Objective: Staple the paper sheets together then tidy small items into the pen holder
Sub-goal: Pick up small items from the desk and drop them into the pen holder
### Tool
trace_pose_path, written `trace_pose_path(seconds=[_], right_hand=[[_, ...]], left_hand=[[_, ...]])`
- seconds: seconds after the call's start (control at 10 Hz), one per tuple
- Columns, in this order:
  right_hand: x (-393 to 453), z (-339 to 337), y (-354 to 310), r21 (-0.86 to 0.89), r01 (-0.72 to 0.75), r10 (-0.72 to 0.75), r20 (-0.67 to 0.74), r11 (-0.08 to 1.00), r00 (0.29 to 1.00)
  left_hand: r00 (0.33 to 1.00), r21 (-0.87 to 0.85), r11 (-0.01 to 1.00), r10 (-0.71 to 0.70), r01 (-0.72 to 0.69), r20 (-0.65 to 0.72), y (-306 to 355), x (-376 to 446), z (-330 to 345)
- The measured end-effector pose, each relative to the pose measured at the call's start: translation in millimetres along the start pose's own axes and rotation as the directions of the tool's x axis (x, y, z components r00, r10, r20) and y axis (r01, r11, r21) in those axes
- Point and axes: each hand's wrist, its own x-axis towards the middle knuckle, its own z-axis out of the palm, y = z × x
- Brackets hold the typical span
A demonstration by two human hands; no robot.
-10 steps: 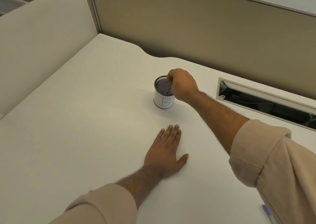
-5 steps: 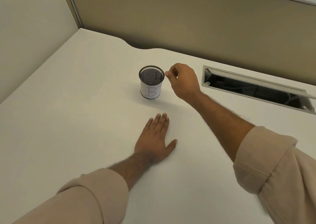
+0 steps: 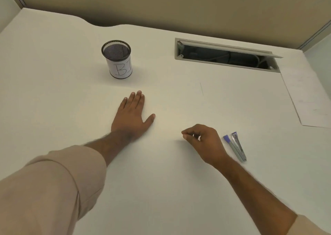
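The black mesh pen holder (image 3: 117, 61) with a white label marked "B" stands upright at the back left of the white desk. My left hand (image 3: 131, 115) lies flat, fingers apart, on a white paper sheet (image 3: 170, 98) whose edges barely show. My right hand (image 3: 202, 140) hovers low over the sheet's near right part, fingers curled and thumb against forefinger. I see nothing in that pinch. A grey and blue stapler (image 3: 236, 148) lies just right of my right hand, apart from it.
An open cable slot (image 3: 225, 55) is sunk into the desk at the back right. Another white sheet (image 3: 308, 100) lies at the far right edge. Beige partition walls close off the back and the left side.
My right hand has pulled back from the pen holder's rim to the near desk beside the stapler. The view has swung right. My left hand stays flat.
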Motion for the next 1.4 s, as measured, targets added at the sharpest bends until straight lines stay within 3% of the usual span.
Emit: trace_pose_path(seconds=[0.3, 0.5, 0.8, 1.0, 1.4], right_hand=[[-73.6, -0.8, 37.0, -0.137, -0.009, 0.031, 0.161, 0.991, 0.986], [-86.4, 7.7, 39.6, -0.289, 0.089, -0.047, 0.149, 0.953, 0.988], [-87.9, 29.5, 24.8, -0.433, 0.060, -0.037, 0.061, 0.899, 0.997], [-88.3, 33.9, 20.0, -0.526, 0.077, -0.021, 0.112, 0.847, 0.994], [-86.0, 29.1, 23.6, -0.539, 0.140, -0.023, 0.219, 0.831, 0.976]], left_hand=[[1.000, 0.025, 1.000, 0.000, 0.000, 0.000, 0.9, 1.4, 1.7], [1.000, 0.024, 1.000, -0.004, 0.005, -0.011, -0.4, 0.1, 1.9], [1.000, 0.016, 1.000, -0.006, 0.006, -0.015, -0.2, 0.2, 1.7], [1.000, 0.013, 1.000, -0.009, 0.010, -0.020, 0.6, -0.5, 1.0], [1.000, 0.012, 1.000, -0.006, 0.006, -0.019, 0.4, -0.4, 0.1]])
